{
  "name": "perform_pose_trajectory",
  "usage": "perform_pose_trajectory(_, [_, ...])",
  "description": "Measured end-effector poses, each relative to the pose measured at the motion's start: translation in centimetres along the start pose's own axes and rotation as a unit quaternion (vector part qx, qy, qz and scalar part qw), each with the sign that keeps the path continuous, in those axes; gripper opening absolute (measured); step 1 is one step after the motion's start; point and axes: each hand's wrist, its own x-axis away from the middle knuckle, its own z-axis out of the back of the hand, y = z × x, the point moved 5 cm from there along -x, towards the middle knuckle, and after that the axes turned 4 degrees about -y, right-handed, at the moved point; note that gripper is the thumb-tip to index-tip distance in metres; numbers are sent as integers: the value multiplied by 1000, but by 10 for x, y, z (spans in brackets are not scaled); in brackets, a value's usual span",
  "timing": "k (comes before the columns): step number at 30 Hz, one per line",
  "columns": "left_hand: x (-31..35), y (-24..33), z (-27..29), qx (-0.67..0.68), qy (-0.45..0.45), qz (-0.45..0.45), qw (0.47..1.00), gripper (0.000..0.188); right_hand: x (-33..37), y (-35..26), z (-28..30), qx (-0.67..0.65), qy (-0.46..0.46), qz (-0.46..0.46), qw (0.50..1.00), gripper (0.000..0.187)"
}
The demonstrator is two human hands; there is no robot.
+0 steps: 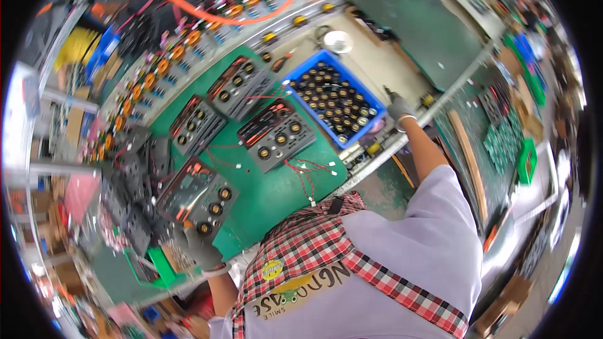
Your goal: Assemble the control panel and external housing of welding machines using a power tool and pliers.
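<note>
My left hand (200, 250), in a grey glove, grips the near corner of a dark grey control panel unit (200, 196) with black-and-gold knobs. The unit lies tilted at the left of the green mat. My right hand (399, 109), also gloved, is beyond the right side of a blue bin (381, 110) full of black-and-gold knobs (333, 97). A slim dark shape extends from its fingers; blur hides whether it is a fingertip or a tool. Three similar units, a near one (276, 137), a far one (239, 88) and a left one (196, 127), stand on the mat.
Red wires with white connectors (313, 172) trail over the green mat (264, 201). Dark housings (132, 182) are piled at the left. A white round dish (338, 41) and an orange-handled tool (284, 59) lie beyond the bin. Orange ring-shaped parts (149, 78) line the far side.
</note>
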Motion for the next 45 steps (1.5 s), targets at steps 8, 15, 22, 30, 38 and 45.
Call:
perform_pose_trajectory(8, [14,32,-43,76,-26,38,996,48,-74,-69,-8,-52,40,155,986,54])
perform_pose_trajectory(15, [24,21,-107,96,-159,132,974,46,101,-181,-5,-440,-392,408,697,42])
perform_pose_trajectory(22, [49,28,-186,134,-428,126,885,49,174,-117,45,-454,-398,330,726,53])
perform_pose_trajectory(30, [122,16,-253,-25,-758,-116,641,40,291,29,79,-152,-151,254,943,44])
perform_pose_trajectory(38, [238,51,-322,40,-800,-318,507,44,350,142,67,-295,-106,88,945,38])
perform_pose_trajectory(45, [266,-17,-384,-87,-741,-53,664,40,321,335,102,-101,195,-113,969,30])
